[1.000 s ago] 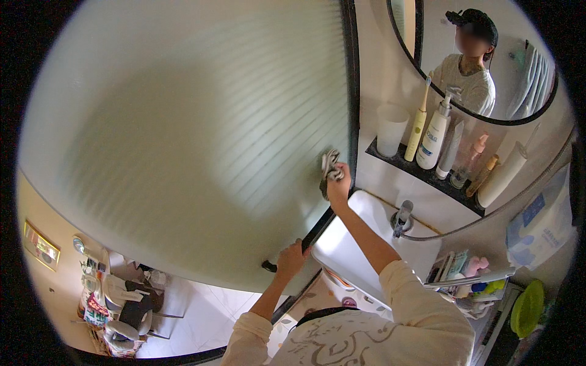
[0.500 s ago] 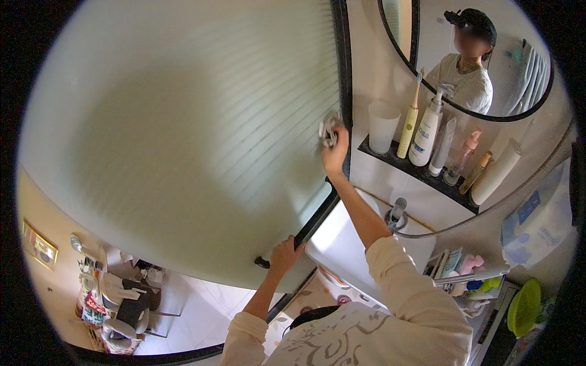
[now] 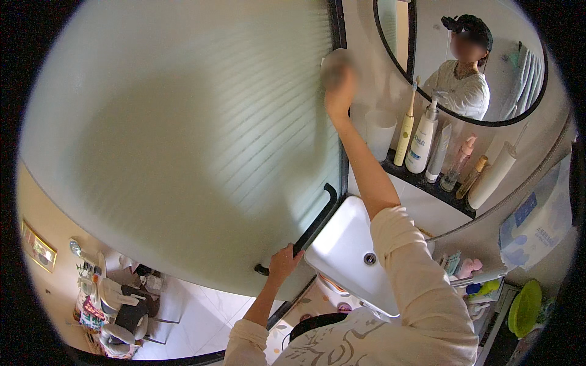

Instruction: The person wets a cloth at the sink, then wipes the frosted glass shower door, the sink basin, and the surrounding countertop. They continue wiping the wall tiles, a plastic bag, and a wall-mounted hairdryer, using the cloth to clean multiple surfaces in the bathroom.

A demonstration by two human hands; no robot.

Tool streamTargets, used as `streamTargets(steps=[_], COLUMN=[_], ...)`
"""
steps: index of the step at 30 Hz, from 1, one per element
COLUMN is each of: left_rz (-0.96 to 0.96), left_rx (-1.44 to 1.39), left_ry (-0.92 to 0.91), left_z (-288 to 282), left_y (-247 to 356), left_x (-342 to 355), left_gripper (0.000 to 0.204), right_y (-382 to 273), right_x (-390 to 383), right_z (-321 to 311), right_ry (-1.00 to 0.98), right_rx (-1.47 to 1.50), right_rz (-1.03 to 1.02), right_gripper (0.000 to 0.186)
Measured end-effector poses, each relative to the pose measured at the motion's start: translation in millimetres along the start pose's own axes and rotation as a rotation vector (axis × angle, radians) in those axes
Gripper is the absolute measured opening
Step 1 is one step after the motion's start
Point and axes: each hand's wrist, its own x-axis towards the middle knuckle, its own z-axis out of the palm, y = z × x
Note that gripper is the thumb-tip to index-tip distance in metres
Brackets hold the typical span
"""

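A large frosted glass door with faint diagonal stripes and a dark frame fills the left and centre of the head view. My left hand is closed on the black bar handle near the door's lower right part. My right hand is raised high at the door's right edge beside the frame. It holds a grey cloth against the glass, both smeared by motion. My right arm reaches over the white sink and passes the shelf of toiletries.
A round mirror shows a person in a cap. Below it a black shelf holds a cup and several bottles. A green basin and small items sit at lower right. Furniture stands on a tiled floor beyond the door, lower left.
My right hand with the cloth has moved upward along the door's right edge, from beside the handle to near the mirror's height. My left hand stays on the handle.
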Motion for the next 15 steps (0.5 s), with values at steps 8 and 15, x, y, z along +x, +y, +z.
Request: streamTargets(steps=[8, 15], left_rz=[0.005, 0.009], left_rx=[0.018, 0.040], left_ry=[-0.001, 0.031], left_z=[-0.3, -7.0], left_y=[0.3, 6.8], left_x=[1.3, -1.9], left_gripper=[0.046, 0.045], right_y=[28.0, 12.3], right_x=[-79.4, -108.0], right_z=[-24.5, -43.2], right_ry=[-0.039, -0.099], right_rx=[-0.192, 0.097], right_rz=[0.438, 0.579], right_gripper=[0.036, 0.038])
